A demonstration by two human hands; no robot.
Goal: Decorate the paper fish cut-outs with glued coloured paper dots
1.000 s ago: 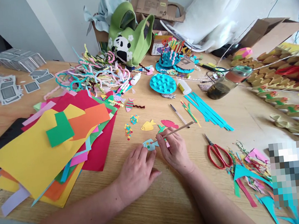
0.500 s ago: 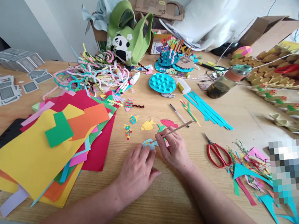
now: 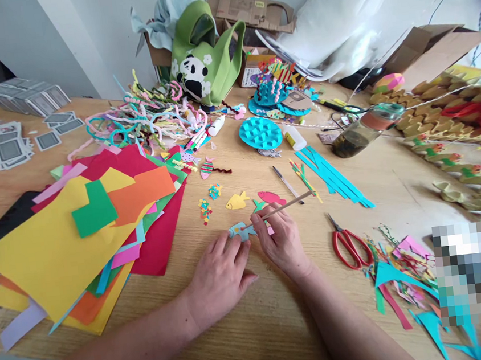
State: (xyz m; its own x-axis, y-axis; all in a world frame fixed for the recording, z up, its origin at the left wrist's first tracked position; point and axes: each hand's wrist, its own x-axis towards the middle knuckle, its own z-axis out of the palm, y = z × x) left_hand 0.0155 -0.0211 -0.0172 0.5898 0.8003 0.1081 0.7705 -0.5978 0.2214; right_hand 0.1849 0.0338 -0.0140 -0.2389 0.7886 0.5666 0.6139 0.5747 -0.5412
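A small light blue paper fish lies on the wooden table. My left hand rests flat beside it, its fingertips at the fish's lower edge and its thumb apart. My right hand pinches a thin wooden stick, whose tip meets the fish near an orange dot. Just behind lie a yellow fish and a red fish. Part of a green shape shows by my right fingers. Small coloured dots form a pile to the left of the yellow fish.
Coloured paper sheets are heaped at left. Red-handled scissors and paper scraps lie at right. Farther back are a pen, blue strips, a glass jar, pipe cleaners and a green panda bag.
The stick in my right hand has shifted very slightly, its tip still at the blue fish. My left hand has stayed in place.
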